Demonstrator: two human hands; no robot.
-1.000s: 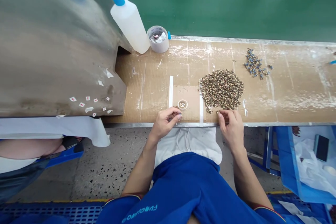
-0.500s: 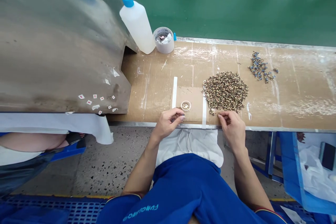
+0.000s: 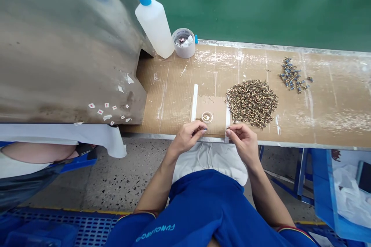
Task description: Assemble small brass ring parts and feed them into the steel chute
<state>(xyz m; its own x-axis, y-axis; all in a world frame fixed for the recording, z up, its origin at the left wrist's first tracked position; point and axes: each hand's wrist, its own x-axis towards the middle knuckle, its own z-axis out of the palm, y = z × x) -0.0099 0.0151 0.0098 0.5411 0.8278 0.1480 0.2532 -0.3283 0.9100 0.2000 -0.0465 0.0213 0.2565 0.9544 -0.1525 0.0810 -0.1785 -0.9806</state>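
My left hand (image 3: 188,136) rests at the near edge of the cardboard-covered bench (image 3: 319,100), fingers pinched on something too small to name. My right hand (image 3: 242,140) is beside it, its fingertips pinched on a tiny part taken from the pile's side. Between and just beyond the two hands lies a small cardboard pad (image 3: 211,112) with a clear ring (image 3: 207,117) on it, framed by two white strips. A heap of small brass-coloured parts (image 3: 252,102) sits right of the pad.
A white squeeze bottle with a blue nozzle (image 3: 153,23) and a tape roll holding scraps (image 3: 184,42) stand at the back left. A small cluster of bluish parts (image 3: 292,75) lies far right. A metal housing (image 3: 66,46) fills the left. Another person's leg (image 3: 31,158) shows at left.
My right hand has left the edge of the brass pile and moved left toward my left hand, fingers pinched. The left hand has barely moved.
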